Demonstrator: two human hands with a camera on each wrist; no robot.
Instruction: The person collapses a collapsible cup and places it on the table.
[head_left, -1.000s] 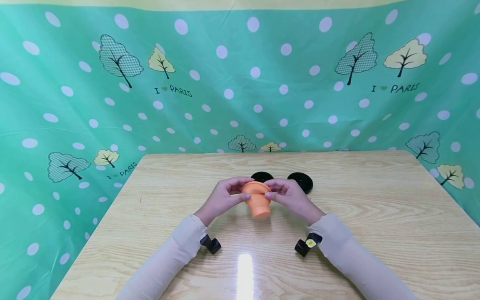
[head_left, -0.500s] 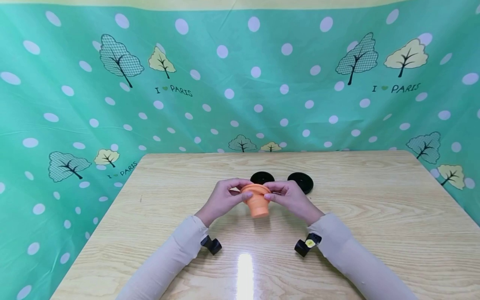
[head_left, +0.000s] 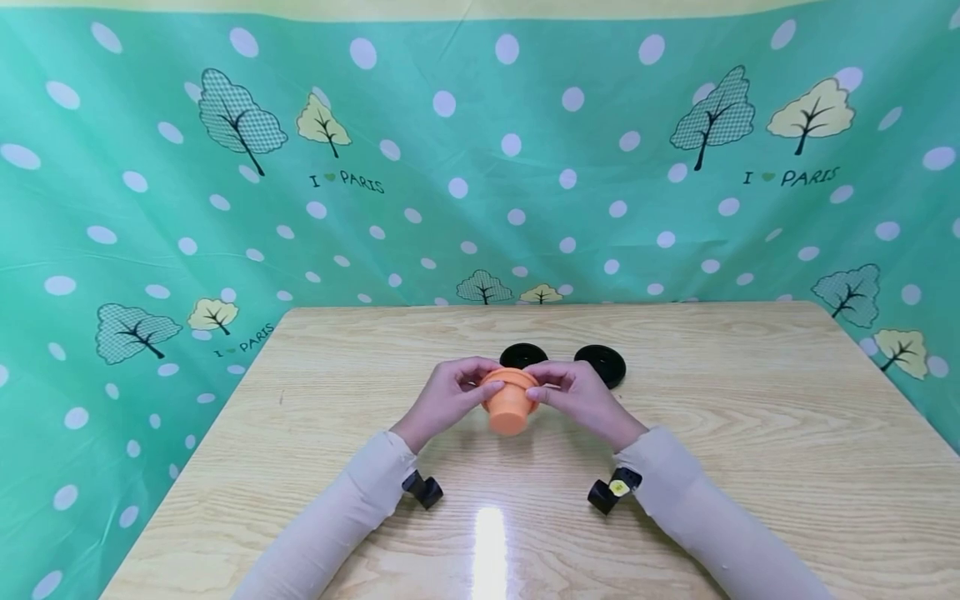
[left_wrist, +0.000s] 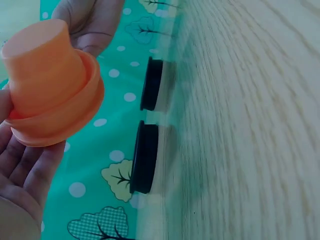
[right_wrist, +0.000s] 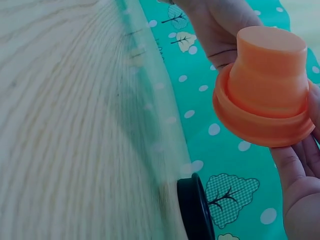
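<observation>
An orange collapsible cup (head_left: 508, 408) is held between both hands above the table, tilted so that its base faces me. My left hand (head_left: 447, 393) grips the wide rim side from the left, thumb on the front of the wall. From the right, my right hand (head_left: 581, 398) pinches the same rim, its thumb also at the front. In the left wrist view the cup (left_wrist: 47, 85) has its upper section folded over into a thick ring around the narrower base part. The right wrist view shows the same folded ring on the cup (right_wrist: 270, 75).
Two round black lids or dishes lie on the table behind the hands: one black disc (head_left: 523, 355) partly behind the fingers, another black disc (head_left: 602, 366) to its right. The wooden table (head_left: 337, 350) ends at a green dotted curtain (head_left: 420, 150).
The cup looks shorter, its wall folding in toward the rim. Its base has swung slightly left and now faces me more. Both hands stay nearly in place.
</observation>
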